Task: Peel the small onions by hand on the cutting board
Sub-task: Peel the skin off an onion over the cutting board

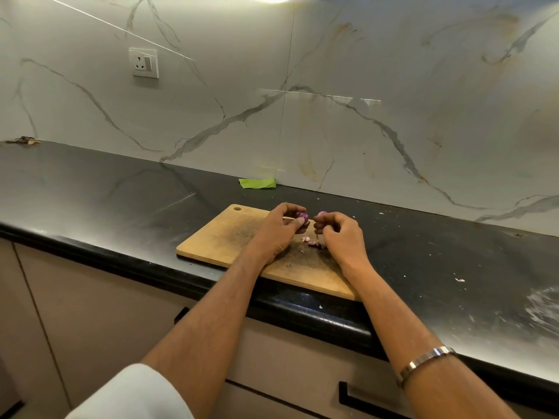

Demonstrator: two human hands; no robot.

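1. Wooden cutting board [223,237] lies at an angle on the dark worktop [90,189], its near corner at the worktop's front edge.
2. Left hand [279,232] is over the board; fingers and thumb curl round a small purple onion [302,217], so this grip holds the onion, raised off the board.
3. Right hand [338,234] is just beside the left, fingers curled inward, thumb and fingertips pinched together. What this grip holds is too small to make out.
4. A second small onion [322,213] shows behind the right hand's fingers, near the board's far edge.
5. Loose pinkish peel scraps [313,241] lie on the board between the two hands.
6. A metal bangle [423,362] sits on the right forearm.
7. A green scrap [257,183] lies against the marble wall behind the board; a wall socket [144,62] is up left.
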